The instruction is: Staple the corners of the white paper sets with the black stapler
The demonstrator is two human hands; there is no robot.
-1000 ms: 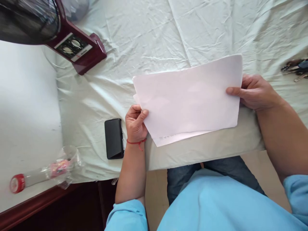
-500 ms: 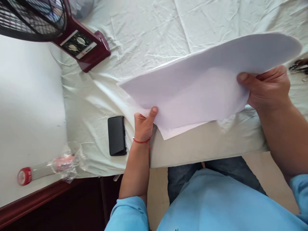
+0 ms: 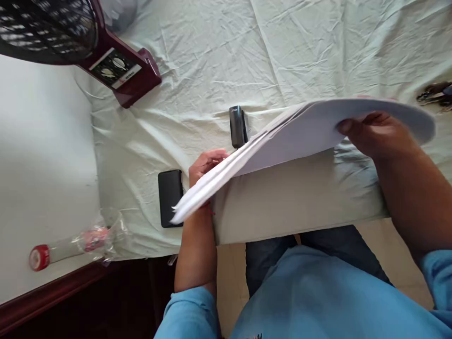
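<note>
Several white paper sheets (image 3: 300, 136), bent in a curve, are held up over the cloth-covered table. My right hand (image 3: 383, 134) grips them near their right end, thumb on the near face and fingers mostly hidden behind. My left hand (image 3: 206, 165) is behind the left part of the sheets with its fingers stretched out; part of the hand is hidden by the paper, and I cannot tell whether it touches. Just beyond that hand a black stapler (image 3: 238, 126) stands on the cloth. A black smartphone (image 3: 170, 197) lies left of my left wrist, partly covered by the paper's corner.
A dark red table fan (image 3: 136, 77) stands at the upper left. At the lower left lies a clear bottle with a red cap (image 3: 39, 257), partly in plastic wrap. A small dark bunch (image 3: 436, 95), perhaps keys, sits at the right edge. Wrinkled pale cloth (image 3: 197, 56) covers the table.
My left hand has let go of the near edge and moved behind the sheets, its fingers opening. The sheets' left end has swung down towards me, uncovering the stapler.
</note>
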